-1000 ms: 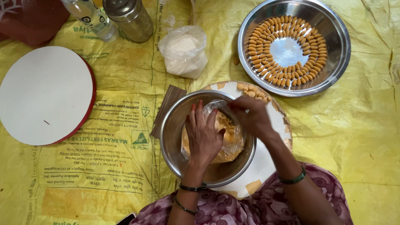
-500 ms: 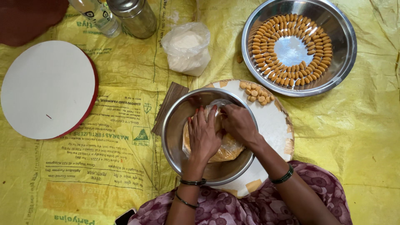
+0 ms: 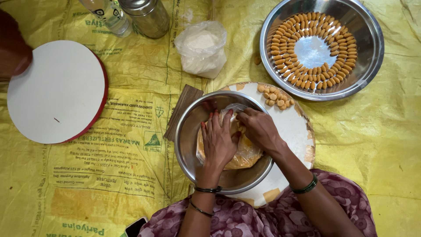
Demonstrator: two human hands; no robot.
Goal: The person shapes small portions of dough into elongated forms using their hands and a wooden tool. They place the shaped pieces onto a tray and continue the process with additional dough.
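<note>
Both hands are down in the steel bowl (image 3: 193, 145), working an orange dough (image 3: 245, 156) that sits in a clear plastic bag (image 3: 232, 112). Left hand (image 3: 218, 142) lies flat with fingers spread, pressing on the dough through the plastic. Right hand (image 3: 259, 128) is curled, fingertips pinching at the dough or the bag's mouth near the top (can't tell which, fingers hide it). The bowl rests on a round white board (image 3: 296, 131) with a small heap of cut dough pieces (image 3: 275, 96) at its far edge. A big steel plate (image 3: 370, 48) far right holds shaped pieces (image 3: 307, 72) laid in rings, centre bare. Beside it a bag of white flour (image 3: 201, 48); a second white round board (image 3: 55, 92) lies well left, all on a yellow sheet (image 3: 109, 175). Step looks like pulling a portion off the dough lump; next move probably needs the left hand to pin the lump while the right tears a bit free.
</note>
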